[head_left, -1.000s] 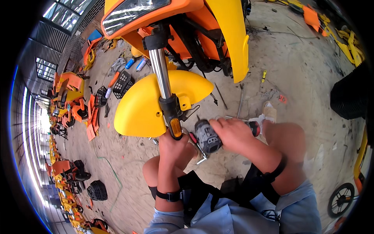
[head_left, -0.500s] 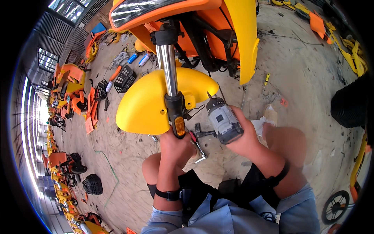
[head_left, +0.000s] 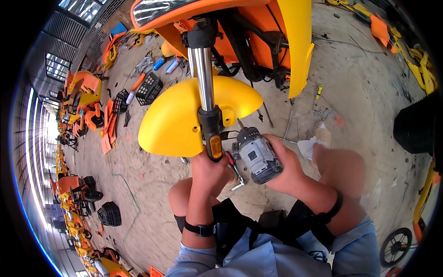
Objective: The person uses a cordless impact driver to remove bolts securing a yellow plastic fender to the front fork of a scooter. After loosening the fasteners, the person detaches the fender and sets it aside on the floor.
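Note:
In front of me hangs a scooter's front fork (head_left: 207, 87), its chrome tube running down to a black lower leg with an amber reflector. A yellow front fender (head_left: 168, 122) sits around the fork, its screw holes showing. My left hand (head_left: 210, 171) is closed round the bottom end of the fork leg; its fingertips are hidden. Held in my right hand (head_left: 288, 166) is a grey and black cordless drill (head_left: 258, 155). Its bit points up and left, just below the fender's right-hand bracket and apart from it.
A ratchet wrench (head_left: 236, 174) lies on the floor beyond my knees. The yellow and orange scooter body (head_left: 300, 51) rises above the fork. Black baskets (head_left: 149, 88) and spray cans (head_left: 173, 65) stand or lie to the left. A yellow screwdriver (head_left: 319, 92) lies right.
The drill has drawn back toward me and slightly left, its bit now farther below the fender's right edge. My left hand keeps its grip; the fork and fender sit slightly farther right in view.

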Demonstrator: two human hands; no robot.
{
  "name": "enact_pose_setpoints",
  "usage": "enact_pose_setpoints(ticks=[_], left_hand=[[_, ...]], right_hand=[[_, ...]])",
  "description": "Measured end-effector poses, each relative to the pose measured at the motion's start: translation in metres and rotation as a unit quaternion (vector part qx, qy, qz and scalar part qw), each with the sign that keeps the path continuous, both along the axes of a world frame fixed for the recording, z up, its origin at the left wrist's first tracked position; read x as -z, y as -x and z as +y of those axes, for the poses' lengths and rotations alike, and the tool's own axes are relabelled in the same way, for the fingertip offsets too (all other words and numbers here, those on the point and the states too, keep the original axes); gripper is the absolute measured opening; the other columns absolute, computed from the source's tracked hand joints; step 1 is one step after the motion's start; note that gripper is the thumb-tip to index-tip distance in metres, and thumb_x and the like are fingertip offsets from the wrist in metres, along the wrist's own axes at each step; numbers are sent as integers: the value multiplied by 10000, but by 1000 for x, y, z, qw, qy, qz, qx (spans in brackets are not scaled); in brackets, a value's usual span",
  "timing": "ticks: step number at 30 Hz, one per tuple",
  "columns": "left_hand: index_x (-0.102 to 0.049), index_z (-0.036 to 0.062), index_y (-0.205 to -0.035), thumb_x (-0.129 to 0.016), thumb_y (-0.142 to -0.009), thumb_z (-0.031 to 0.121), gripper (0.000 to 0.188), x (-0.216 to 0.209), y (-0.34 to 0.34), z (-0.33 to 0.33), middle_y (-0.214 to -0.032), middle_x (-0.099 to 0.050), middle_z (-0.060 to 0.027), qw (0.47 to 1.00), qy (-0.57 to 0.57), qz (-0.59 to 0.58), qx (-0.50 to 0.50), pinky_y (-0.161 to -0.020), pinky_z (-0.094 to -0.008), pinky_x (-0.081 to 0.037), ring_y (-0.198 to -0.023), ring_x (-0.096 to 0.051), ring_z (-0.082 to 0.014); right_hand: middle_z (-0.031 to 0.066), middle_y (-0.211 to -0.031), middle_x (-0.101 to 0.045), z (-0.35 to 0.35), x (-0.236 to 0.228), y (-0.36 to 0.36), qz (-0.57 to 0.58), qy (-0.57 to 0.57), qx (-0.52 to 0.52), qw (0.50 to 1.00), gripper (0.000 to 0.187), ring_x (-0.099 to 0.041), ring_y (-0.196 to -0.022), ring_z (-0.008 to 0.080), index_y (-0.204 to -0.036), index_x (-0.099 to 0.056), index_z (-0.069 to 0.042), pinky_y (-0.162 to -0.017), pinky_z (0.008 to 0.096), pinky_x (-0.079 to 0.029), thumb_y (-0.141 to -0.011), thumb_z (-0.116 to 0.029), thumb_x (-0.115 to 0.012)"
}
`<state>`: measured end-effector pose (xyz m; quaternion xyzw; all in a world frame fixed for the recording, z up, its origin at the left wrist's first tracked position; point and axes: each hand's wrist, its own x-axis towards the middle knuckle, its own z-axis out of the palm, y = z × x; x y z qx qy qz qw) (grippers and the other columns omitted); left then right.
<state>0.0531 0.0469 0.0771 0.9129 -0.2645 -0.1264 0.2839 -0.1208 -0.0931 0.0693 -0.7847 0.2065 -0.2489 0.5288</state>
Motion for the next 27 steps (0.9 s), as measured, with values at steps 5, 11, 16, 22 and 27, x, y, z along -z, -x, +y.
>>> enact_pose_setpoints(ticks=[5, 11, 16, 22, 27], left_hand=[[-660, -20, -963, -725, -740, 170, 300, 2, -1, 1, -841, -679, -213, 999, 21, -24, 19, -741, -427, -539, -810, -681, -377], [-657, -18, -988, -713, -735, 116, 292, 3, -3, 2, -837, -682, -157, 1000, 5, 5, 5, -751, -365, -540, -783, -690, -279], [-655, -14, -998, -709, -745, 118, 291, 2, 0, 1, -825, -683, -146, 1000, 23, -6, 0, -750, -355, -538, -776, -687, -265], [-656, -10, -1006, -710, -746, 119, 296, -8, 5, -4, -838, -687, -142, 1000, 1, 9, -10, -748, -348, -535, -774, -687, -256], [-663, -9, -1000, -716, -742, 119, 292, -3, 3, -2, -844, -690, -147, 1000, 8, -6, -1, -748, -354, -536, -779, -692, -264]], right_hand=[[178, -1099, -682, 4, 9, 4, -14, -89, -13, 996, 797, -679, -960, 395, -1337, -464, -102, -800, 457, -549, -685, -321, -868], [160, -1083, -663, 1, 2, 17, 116, 223, -199, 947, 751, -676, -930, 357, -1351, -450, -94, -792, 456, -533, -682, -197, -776], [157, -1036, -657, -11, 3, 12, 195, 200, -176, 944, 708, -673, -895, 376, -1319, -457, -72, -782, 465, -531, -670, -115, -736], [171, -1092, -666, -17, -11, 12, 158, 153, -80, 972, 691, -662, -908, 401, -1312, -472, -101, -816, 474, -520, -684, -170, -753], [184, -1054, -666, -11, -1, 14, 177, 191, -123, 958, 691, -670, -900, 392, -1306, -462, -89, -796, 465, -525, -685, -158, -758]])
